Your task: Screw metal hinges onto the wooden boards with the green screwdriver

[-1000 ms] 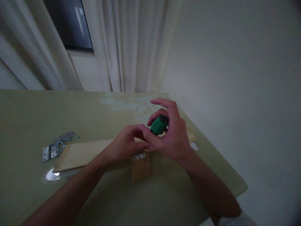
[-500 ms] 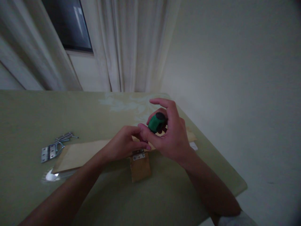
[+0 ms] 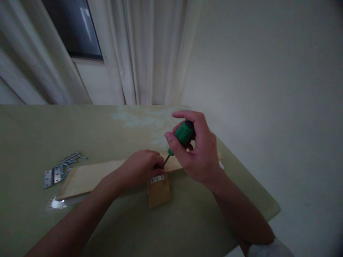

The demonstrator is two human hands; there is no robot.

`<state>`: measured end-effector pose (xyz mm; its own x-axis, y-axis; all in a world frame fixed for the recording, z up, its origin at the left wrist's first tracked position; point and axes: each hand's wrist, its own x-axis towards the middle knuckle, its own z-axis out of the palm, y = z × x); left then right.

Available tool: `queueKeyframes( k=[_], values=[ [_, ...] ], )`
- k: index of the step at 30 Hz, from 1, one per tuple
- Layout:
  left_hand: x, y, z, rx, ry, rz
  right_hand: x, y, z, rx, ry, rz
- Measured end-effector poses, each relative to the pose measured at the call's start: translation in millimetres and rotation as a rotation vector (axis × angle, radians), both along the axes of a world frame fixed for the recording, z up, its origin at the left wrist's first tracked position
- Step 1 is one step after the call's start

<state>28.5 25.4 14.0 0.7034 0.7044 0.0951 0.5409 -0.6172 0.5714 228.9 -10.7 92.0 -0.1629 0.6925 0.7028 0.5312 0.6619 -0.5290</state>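
My right hand (image 3: 197,151) grips a green-handled screwdriver (image 3: 183,133), its thin shaft slanting down and left toward a small metal hinge (image 3: 157,178). The hinge joins a long pale wooden board (image 3: 91,175) to a small brown wooden block (image 3: 159,192). My left hand (image 3: 140,168) rests on the board with fingers pinched together right at the screwdriver tip, above the hinge. What the fingers pinch is too small to see.
A spare metal hinge (image 3: 52,176) and several loose screws (image 3: 71,157) lie at the left on the green table (image 3: 40,132). A shiny clear wrapper (image 3: 57,203) lies by the board's near left end. The table's edge runs at the right; curtains and a window stand behind.
My right hand has lifted and tilted the screwdriver so its shaft now shows, tip down at the hinge. My left hand has slid down and closed at the tip.
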Motion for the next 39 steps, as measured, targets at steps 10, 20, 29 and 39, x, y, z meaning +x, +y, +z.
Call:
queueKeyframes(
  k=[10, 20, 29, 39],
  values=[
    [5, -4, -1.2, 0.247, 0.18, 0.03, 6, -3, 7.2, 0.034, 0.018, -0.031],
    [4, -8, 3.6, 0.324, 0.22, -0.126, 10, -3, 9.0, 0.066, 0.012, -0.056],
    [6, -10, 7.4, 0.281, 0.229, -0.121, 18, -5, 17.3, 0.013, -0.05, -0.077],
    [1, -12, 14.3, 0.299, 0.22, -0.159, 19, 1, 17.3, -0.147, -0.196, -0.01]
  ],
)
